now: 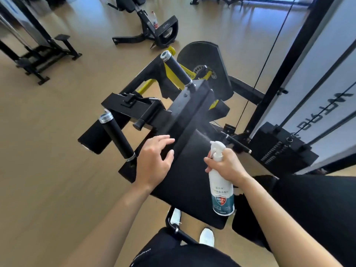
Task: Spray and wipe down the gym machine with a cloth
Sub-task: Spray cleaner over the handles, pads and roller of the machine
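Note:
A black gym machine with a padded seat and yellow frame parts fills the middle of the head view. My right hand grips a white spray bottle by its neck, nozzle pointing up and left over the pad. A faint mist hangs above the pad in front of the nozzle. My left hand rests flat on the pad's left edge with fingers spread, holding nothing. Two black grip handles with silver caps stick out on the left and at the top. No cloth is in view.
A weight stack with cables and a white shroud stands at the right. Other black machines sit on the tan floor at the back and far left. My white shoes show below the seat.

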Action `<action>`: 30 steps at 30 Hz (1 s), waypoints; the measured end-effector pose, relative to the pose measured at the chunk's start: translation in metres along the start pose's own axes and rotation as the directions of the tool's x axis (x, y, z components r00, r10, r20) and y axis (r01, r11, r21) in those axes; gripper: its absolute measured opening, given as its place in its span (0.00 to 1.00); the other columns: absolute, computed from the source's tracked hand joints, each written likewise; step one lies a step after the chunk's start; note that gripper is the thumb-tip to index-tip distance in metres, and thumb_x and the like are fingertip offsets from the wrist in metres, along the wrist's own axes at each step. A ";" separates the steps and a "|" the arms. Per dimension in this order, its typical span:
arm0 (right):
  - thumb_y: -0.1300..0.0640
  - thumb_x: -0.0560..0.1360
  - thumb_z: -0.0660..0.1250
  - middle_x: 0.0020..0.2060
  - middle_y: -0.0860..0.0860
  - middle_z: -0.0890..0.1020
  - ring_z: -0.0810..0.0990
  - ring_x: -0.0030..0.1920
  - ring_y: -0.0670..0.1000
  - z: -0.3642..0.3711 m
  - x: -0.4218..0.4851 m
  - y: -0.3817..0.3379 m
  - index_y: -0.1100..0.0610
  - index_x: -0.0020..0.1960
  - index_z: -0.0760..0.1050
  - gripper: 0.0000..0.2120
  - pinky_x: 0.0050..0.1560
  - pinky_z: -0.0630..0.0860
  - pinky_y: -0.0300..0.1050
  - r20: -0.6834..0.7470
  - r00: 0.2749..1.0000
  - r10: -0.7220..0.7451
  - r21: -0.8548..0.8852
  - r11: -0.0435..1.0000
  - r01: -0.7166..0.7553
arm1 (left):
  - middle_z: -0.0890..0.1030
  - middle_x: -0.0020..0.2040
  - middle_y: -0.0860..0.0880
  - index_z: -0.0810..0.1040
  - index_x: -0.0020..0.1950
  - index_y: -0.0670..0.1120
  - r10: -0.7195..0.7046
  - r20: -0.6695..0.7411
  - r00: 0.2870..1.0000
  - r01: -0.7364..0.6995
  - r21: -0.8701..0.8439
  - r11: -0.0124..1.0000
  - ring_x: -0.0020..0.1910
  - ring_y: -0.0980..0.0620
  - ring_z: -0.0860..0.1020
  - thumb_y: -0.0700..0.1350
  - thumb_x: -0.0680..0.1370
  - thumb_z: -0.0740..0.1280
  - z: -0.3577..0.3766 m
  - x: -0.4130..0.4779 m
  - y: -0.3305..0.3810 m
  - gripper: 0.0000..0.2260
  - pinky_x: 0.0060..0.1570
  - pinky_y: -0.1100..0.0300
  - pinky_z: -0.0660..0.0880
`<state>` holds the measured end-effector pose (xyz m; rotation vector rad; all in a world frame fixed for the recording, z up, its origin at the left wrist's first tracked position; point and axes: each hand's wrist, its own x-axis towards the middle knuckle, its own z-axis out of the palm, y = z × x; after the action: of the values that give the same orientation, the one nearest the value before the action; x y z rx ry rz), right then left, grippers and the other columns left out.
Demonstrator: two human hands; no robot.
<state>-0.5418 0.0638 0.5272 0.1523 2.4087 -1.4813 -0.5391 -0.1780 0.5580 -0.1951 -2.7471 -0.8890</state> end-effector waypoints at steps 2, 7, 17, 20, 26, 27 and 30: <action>0.56 0.77 0.72 0.34 0.52 0.86 0.86 0.38 0.53 0.006 -0.014 0.003 0.55 0.44 0.79 0.05 0.51 0.84 0.59 0.074 0.997 -0.036 0.024 0.999 0.035 | 0.82 0.62 0.52 0.84 0.61 0.48 -0.016 -0.044 0.999 0.018 0.037 0.999 0.63 0.53 0.78 0.40 0.76 0.74 -0.004 -0.020 -0.001 0.14 0.67 0.63 0.70; 0.54 0.77 0.72 0.34 0.51 0.86 0.86 0.38 0.48 0.029 -0.040 0.011 0.49 0.54 0.76 0.08 0.52 0.83 0.55 0.181 0.979 -0.093 -0.020 0.995 0.098 | 0.82 0.61 0.50 0.84 0.61 0.46 -0.033 -0.174 0.984 0.048 0.088 0.995 0.61 0.50 0.79 0.41 0.76 0.71 -0.011 -0.053 -0.012 0.14 0.63 0.47 0.77; 0.57 0.76 0.72 0.35 0.50 0.85 0.86 0.36 0.47 0.097 -0.088 -0.010 0.49 0.50 0.77 0.06 0.45 0.80 0.44 0.148 0.988 -0.036 -0.107 0.993 0.053 | 0.83 0.56 0.51 0.85 0.58 0.45 -0.021 -0.276 0.961 0.007 -0.050 0.999 0.54 0.50 0.80 0.39 0.76 0.71 -0.039 -0.096 -0.065 0.11 0.59 0.66 0.71; 0.58 0.76 0.72 0.35 0.51 0.84 0.86 0.36 0.46 0.135 -0.099 -0.033 0.45 0.54 0.76 0.12 0.44 0.81 0.41 0.170 0.983 -0.062 -0.119 0.989 0.083 | 0.83 0.56 0.52 0.85 0.58 0.46 -0.010 -0.195 0.981 -0.011 -0.109 0.994 0.54 0.51 0.80 0.39 0.76 0.73 -0.057 -0.108 -0.093 0.11 0.58 0.68 0.71; 0.58 0.76 0.74 0.32 0.46 0.83 0.84 0.35 0.46 0.239 -0.113 -0.086 0.44 0.56 0.76 0.14 0.47 0.77 0.30 0.151 0.982 -0.113 -0.029 0.993 0.118 | 0.83 0.53 0.57 0.85 0.57 0.51 -0.083 -0.010 0.997 0.075 -0.312 0.947 0.53 0.55 0.80 0.41 0.76 0.72 -0.110 -0.151 -0.173 0.11 0.51 0.54 0.79; 0.58 0.75 0.74 0.33 0.47 0.83 0.84 0.35 0.46 0.258 -0.113 -0.096 0.46 0.56 0.77 0.13 0.45 0.77 0.31 0.133 0.984 -0.120 0.001 0.993 0.121 | 0.83 0.53 0.59 0.84 0.57 0.52 -0.110 0.024 0.994 0.111 -0.351 0.930 0.53 0.55 0.81 0.43 0.76 0.72 -0.119 -0.160 -0.186 0.11 0.50 0.56 0.78; 0.56 0.75 0.76 0.35 0.50 0.84 0.84 0.37 0.50 0.313 -0.105 -0.122 0.47 0.57 0.76 0.13 0.43 0.80 0.36 0.056 0.988 -0.143 0.076 0.987 0.139 | 0.84 0.53 0.61 0.83 0.59 0.55 -0.168 0.171 0.971 0.230 -0.469 0.853 0.55 0.56 0.81 0.49 0.74 0.71 -0.145 -0.181 -0.224 0.13 0.51 0.60 0.78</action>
<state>-0.4091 -0.2622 0.5329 -0.0487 2.3614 -1.6099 -0.3820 -0.4534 0.4973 -0.0520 -2.6276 -1.6772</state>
